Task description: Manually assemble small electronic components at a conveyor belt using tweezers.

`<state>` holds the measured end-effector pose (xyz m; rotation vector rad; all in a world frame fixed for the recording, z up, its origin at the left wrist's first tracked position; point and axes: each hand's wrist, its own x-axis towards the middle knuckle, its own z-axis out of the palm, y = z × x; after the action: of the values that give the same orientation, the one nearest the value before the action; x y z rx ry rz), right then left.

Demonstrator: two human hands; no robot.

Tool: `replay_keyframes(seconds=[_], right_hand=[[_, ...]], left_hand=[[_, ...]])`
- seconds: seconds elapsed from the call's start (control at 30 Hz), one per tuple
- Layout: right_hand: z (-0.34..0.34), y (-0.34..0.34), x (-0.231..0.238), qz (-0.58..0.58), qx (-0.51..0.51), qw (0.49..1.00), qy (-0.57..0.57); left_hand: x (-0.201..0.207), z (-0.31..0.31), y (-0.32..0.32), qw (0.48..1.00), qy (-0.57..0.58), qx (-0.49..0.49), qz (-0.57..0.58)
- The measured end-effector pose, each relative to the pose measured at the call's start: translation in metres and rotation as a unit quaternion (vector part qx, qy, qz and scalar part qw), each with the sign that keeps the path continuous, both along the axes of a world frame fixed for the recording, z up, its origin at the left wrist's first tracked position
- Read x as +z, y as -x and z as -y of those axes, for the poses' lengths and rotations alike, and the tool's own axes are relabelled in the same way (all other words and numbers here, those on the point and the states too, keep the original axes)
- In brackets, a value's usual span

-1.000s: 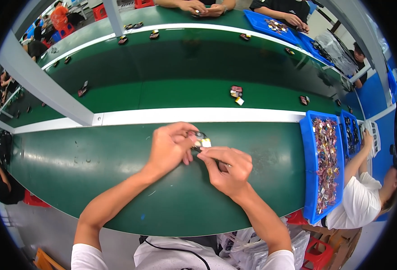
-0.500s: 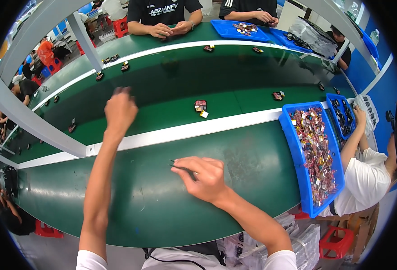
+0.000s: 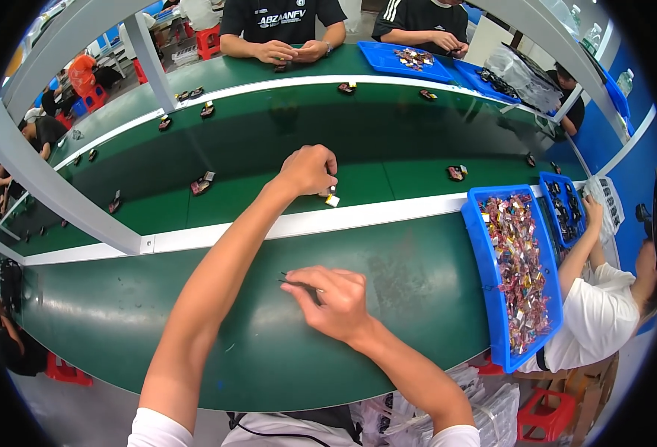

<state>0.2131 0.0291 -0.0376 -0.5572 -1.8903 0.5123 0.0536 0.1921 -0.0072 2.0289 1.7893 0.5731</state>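
1. The large blue tray [image 3: 499, 328] stands at the right end of the near table [image 3: 418, 298], heaped along its length with small pinkish parts, some showing white or yellow bits.
2. Just beyond it to the right, a smaller blue tray [image 3: 571, 241] holds black pieces; a co-worker's hand [image 3: 593, 211] is beside it.
3. Across the scene, at far right, a blue far tray [image 3: 377, 56] carries a loose pile of small parts on part of its floor. Another blue tray next to it bears dark pieces, with a clear plastic bag [image 3: 518, 78] bulging there.
4. The left hand [image 3: 310, 171] reaches over the green strip beyond the white rail, its fingers bent down at a small part [image 3: 333, 200] with a white tab. The hand covers most of it, so I cannot tell whether they grip.
5. The right hand [image 3: 334, 298] is above the near table, left of the large tray, fingers pinched narrow around a thin dark tool [image 3: 284, 279] with two tips pointing left.
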Motion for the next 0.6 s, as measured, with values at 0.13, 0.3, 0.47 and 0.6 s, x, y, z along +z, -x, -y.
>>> replay_keyframes(seconds=[0.13,0.3,0.47,0.6], right_hand=[[0.002,0.002,0.001,-0.016,0.007,1.0,-0.007],[0.013,-0.001,0.011,-0.019,-0.005,0.991,0.133],[0.008,-0.003,0.005,-0.119,0.028,0.945,0.303],[0.005,-0.005,0.015,-0.143,0.043,0.916,0.372]], left_hand=[[0.006,0.015,0.016,0.998,0.04,0.011,0.051],[0.03,0.073,0.034,0.979,0.076,0.059,0.178],[0.015,0.146,0.044,0.916,0.09,0.113,0.375],[-0.009,0.192,0.036,0.856,0.069,0.146,0.49]])
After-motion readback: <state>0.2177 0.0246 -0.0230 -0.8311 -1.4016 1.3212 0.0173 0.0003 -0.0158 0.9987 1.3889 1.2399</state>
